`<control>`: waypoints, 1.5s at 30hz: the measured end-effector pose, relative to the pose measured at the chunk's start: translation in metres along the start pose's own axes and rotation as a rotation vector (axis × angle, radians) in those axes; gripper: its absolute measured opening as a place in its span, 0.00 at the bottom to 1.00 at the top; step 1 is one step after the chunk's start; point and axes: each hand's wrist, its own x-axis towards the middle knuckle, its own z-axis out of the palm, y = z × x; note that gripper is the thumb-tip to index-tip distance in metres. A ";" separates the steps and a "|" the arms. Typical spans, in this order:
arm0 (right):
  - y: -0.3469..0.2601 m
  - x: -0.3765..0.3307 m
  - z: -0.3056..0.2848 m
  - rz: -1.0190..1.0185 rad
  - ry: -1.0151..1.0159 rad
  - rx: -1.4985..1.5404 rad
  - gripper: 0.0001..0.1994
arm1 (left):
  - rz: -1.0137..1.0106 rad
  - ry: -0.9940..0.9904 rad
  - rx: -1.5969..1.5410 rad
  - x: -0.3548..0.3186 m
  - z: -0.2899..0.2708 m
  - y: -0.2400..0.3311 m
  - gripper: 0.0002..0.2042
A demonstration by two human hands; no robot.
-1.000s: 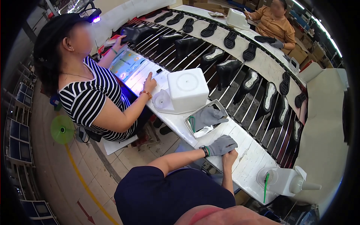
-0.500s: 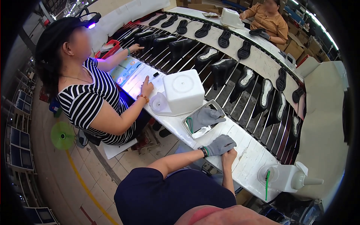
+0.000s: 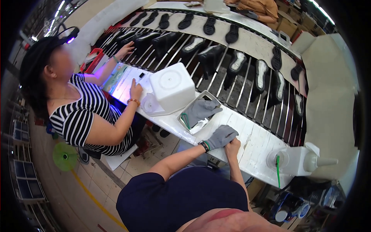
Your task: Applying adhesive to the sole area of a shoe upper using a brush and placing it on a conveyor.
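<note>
My left hand (image 3: 222, 136), in a grey knitted glove with a green cuff, bends over the white bench edge. Its curled fingers meet my bare right hand (image 3: 233, 147), which is closed beneath the gloved fingertips. Whatever lies between them, if anything, is hidden. Left of my hands, a metal tray (image 3: 184, 130) holds another grey glove (image 3: 201, 112), a green-handled tool and crumpled white material. To their right stands a clear cup (image 3: 285, 155) with a green-handled brush (image 3: 278, 172), beside a white container with a spout (image 3: 310, 160).
Black boots (image 3: 234, 63) with whitish undersides hang upturned across the roller conveyor (image 3: 219, 92). Black outsoles (image 3: 209, 26) line a pale shelf behind it. A co-worker in stripes (image 3: 94, 118) sits at left, past a white box (image 3: 172, 86). Another person (image 3: 258, 8) works across the line.
The view has shifted right and downward. My hands stay together, the left fingers a little more curled. At left, the co-worker's far hand has lifted off the boots with fingers spread.
</note>
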 end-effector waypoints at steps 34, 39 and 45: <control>-0.009 0.005 -0.008 0.029 0.012 0.039 0.08 | 0.035 -0.041 0.049 0.014 0.001 -0.001 0.13; -0.009 0.009 -0.007 0.027 0.008 0.027 0.08 | -0.004 -0.049 0.018 0.018 -0.001 0.000 0.13; -0.016 0.014 -0.011 0.038 0.005 0.001 0.09 | -0.023 -0.054 0.002 0.022 -0.001 -0.001 0.13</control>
